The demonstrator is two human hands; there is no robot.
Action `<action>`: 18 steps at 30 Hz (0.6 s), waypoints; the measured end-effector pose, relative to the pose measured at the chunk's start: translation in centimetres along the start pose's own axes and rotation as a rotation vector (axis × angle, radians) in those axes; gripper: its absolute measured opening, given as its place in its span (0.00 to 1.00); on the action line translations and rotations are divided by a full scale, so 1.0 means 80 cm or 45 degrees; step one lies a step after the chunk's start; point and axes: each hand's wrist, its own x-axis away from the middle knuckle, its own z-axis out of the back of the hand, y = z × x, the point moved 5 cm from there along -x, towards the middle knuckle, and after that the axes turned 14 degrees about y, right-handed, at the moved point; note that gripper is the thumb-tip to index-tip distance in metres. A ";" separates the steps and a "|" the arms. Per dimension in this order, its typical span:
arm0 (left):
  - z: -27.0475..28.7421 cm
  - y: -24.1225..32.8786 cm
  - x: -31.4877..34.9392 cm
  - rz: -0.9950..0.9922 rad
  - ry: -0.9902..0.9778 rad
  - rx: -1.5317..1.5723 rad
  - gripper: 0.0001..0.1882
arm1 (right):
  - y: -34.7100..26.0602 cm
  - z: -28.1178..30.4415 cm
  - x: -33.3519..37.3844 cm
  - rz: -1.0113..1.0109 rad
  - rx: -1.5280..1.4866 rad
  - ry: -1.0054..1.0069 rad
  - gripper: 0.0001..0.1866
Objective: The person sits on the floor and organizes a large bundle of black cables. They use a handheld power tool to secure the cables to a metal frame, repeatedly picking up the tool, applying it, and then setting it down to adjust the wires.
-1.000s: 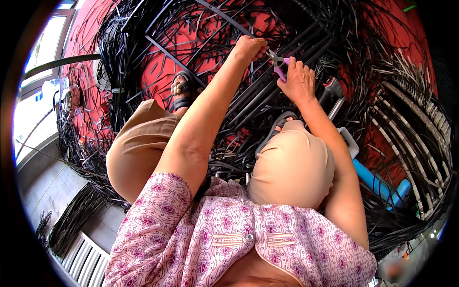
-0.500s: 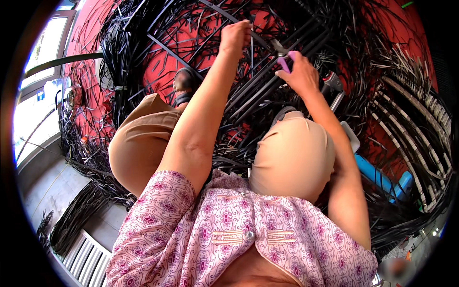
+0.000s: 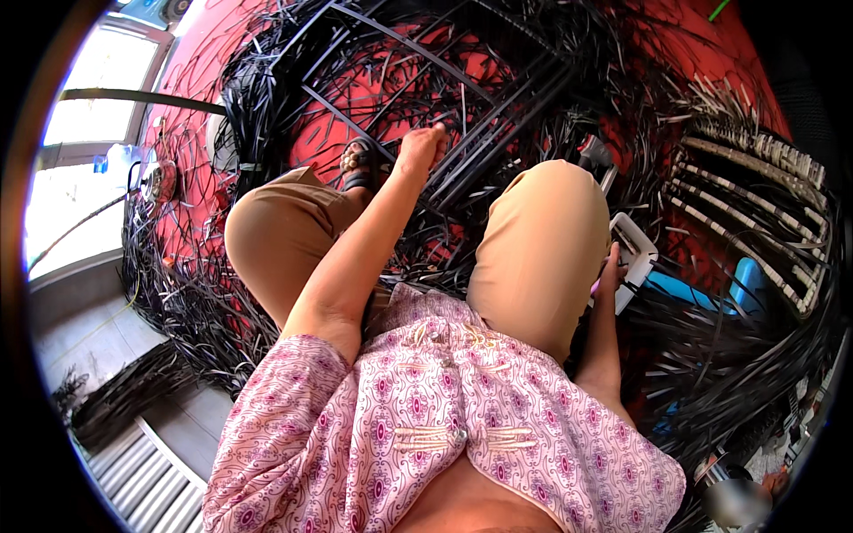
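My left hand [image 3: 423, 149] is closed in a fist beside a dark metal frame [image 3: 402, 37] that lies over the strips on the floor. What its fingers hold, if anything, is hidden from above. My right hand [image 3: 611, 272] is low beside my right knee, at the edge of a white open plastic container [image 3: 647, 240]. A sliver of purple handle [image 3: 596, 286] shows against this hand, belonging to the purple-handled scissors; their blades are out of sight. Black flat strips [image 3: 373, 80] lie tangled under and around the frame.
On the right stands a woven piece with light and dark bands [image 3: 746, 213]. A blue object [image 3: 748, 282] lies among black strips near it. A grip-handled tool [image 3: 593, 153] rests beyond my right knee. Bundled black strips [image 3: 253, 124] and a slatted white rack [image 3: 147, 480] are at the left.
My right hand has drawn back from the frame to the white container, bringing the purple-handled scissors along. My left hand has come nearer to me, and the view has shifted slightly.
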 end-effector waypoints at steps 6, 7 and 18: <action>0.034 0.047 0.197 -0.190 -0.323 -0.232 0.17 | -0.222 0.149 0.120 0.489 -1.108 -0.875 0.25; 0.051 0.037 0.220 -0.261 -0.382 -0.254 0.17 | -0.278 0.238 0.176 0.772 -1.177 -0.773 0.21; 0.150 -0.091 0.262 -0.167 -0.195 -0.203 0.14 | -0.347 0.676 0.433 1.918 -3.345 -0.330 0.20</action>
